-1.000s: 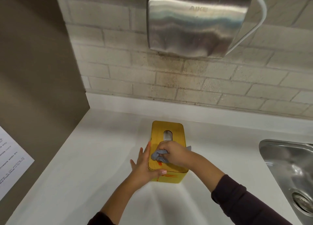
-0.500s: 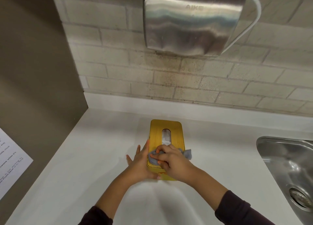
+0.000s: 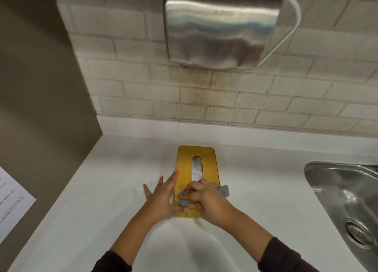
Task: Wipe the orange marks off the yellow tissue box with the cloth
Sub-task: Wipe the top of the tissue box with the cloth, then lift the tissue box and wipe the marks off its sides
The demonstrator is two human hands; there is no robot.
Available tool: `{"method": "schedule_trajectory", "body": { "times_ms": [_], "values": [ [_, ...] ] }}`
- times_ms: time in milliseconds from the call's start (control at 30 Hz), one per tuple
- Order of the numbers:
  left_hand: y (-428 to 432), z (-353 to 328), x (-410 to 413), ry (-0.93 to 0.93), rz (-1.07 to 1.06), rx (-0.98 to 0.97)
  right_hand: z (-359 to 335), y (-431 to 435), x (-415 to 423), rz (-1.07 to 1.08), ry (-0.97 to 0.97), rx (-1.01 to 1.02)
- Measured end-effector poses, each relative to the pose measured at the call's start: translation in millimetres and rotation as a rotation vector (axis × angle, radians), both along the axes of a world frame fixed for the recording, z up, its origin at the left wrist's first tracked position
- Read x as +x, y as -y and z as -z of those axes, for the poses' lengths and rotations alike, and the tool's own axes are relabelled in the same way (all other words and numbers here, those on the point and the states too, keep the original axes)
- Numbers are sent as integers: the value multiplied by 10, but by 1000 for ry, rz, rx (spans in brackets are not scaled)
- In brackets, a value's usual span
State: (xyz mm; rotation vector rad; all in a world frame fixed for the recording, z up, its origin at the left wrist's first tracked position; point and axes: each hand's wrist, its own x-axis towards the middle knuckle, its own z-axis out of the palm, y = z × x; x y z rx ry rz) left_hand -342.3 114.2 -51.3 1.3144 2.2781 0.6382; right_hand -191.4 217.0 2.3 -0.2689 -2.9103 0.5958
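Your right hand [image 3: 210, 204] grip is closed on the grey cloth [image 3: 185, 198], pressed on the yellow tissue box [image 3: 185, 165] near end, mid-counter [image 3: 102, 190]. Left hand [image 3: 161, 198] flat, fingers spread, bracing the box's left side. Orange marks [image 3: 192, 210] show below the cloth.

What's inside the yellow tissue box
Through the slot in the tissue box, white tissue shows. The slot's near end is covered by the right hand and cloth; how full it is can't be seen.

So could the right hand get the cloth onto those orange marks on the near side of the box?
Probably yes. The right hand already presses the cloth on the tissue box top, just above the orange marks; only the left hand's thumb sits close beside them.
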Motion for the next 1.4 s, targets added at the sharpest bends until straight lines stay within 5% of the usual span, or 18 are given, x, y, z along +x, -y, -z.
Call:
{"method": "schedule_trajectory", "body": {
  "times_ms": [167,400,600,800,900,1033,1267,1400],
  "values": [
    [-14,8,-10,-18,19,-44,-32,-199,107,136,-41,42],
    [4,2,-20,-75,23,-41,7,-28,217,53,-35,52],
    [-47,-95,-5,-123,37,-147,-84,-325,620,378,-7,48],
    [-76,-250,99,-385,324,29,-38,-99,1012,867,-589,-1098],
    [-100,-290,98,-504,444,-2,87,-19,1175,839,-708,-1688],
    [-168,-337,77,-541,550,8,127,62,1275,715,-742,-2068],
    [-228,-524,175,-355,502,55,64,148,1316,589,-810,-2013],
    [-246,-928,204,-136,394,9,-45,213,1347,676,-821,-1637]
  ]
}}
